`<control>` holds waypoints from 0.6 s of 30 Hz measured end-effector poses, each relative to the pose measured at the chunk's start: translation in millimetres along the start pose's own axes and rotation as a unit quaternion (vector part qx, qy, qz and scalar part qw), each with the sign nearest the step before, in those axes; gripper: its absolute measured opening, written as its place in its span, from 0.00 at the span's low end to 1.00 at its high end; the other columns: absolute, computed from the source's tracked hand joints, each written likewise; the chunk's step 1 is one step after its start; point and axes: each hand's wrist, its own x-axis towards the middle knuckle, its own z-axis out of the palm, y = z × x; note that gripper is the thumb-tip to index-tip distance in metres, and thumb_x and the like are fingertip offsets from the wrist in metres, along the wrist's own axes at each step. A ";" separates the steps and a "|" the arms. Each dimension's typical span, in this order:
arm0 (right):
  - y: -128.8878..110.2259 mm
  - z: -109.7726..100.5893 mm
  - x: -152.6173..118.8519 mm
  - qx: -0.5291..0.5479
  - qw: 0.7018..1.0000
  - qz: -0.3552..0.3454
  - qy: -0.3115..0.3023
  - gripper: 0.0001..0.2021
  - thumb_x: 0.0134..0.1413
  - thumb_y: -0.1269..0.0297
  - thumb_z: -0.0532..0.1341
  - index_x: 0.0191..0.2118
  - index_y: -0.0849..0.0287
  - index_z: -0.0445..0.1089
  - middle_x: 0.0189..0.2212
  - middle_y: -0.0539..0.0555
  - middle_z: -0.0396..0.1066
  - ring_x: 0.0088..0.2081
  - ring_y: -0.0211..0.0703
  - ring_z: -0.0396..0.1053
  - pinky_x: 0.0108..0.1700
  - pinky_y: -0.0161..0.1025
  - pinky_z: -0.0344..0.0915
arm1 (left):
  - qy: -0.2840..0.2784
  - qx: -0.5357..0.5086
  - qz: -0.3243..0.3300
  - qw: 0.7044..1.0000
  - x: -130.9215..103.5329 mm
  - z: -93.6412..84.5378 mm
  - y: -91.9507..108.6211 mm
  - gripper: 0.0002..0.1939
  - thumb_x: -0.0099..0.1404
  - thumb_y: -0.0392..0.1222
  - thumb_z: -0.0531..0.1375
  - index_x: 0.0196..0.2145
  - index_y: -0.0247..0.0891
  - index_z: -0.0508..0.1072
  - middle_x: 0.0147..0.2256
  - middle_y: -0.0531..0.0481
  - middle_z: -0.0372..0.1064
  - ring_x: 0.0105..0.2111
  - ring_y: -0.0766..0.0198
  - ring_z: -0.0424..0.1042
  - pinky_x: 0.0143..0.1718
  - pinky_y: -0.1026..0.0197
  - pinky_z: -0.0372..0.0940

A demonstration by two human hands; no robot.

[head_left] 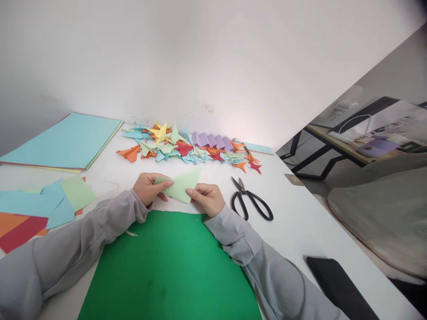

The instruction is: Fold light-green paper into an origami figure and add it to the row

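Observation:
Between both hands is a folded piece of pale green paper (182, 187), raised above the far edge of a green sheet (173, 266). My left hand (148, 187) pinches its left end, thumb on top. The lower right part is gripped by my right hand (208, 198) between thumb and fingers. One pointed corner of the paper sticks up to the right. Behind the hands lies a row of small folded paper shapes (183, 149) in orange, yellow, red, blue and green. A pleated purple paper (211, 141) sits among them.
Black-handled scissors (251, 198) lie right of my right hand. A black flat object (338, 284) is at the table's right edge. Large coloured sheets (66, 140) are stacked at the far left, with loose cut papers (43, 202) nearer. A wall (187, 58) rises behind.

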 end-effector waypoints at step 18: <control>3.2 4.1 -2.5 -0.046 0.995 -0.010 -0.091 0.13 0.36 0.55 0.66 0.22 0.63 0.73 0.18 0.52 0.70 0.23 0.38 0.65 0.25 0.35 0.59 | 0.002 0.085 0.046 0.995 -12.5 7.9 5.4 0.12 0.38 0.36 0.68 0.24 0.31 0.73 0.15 0.54 0.68 0.14 0.68 0.66 0.16 0.67 0.64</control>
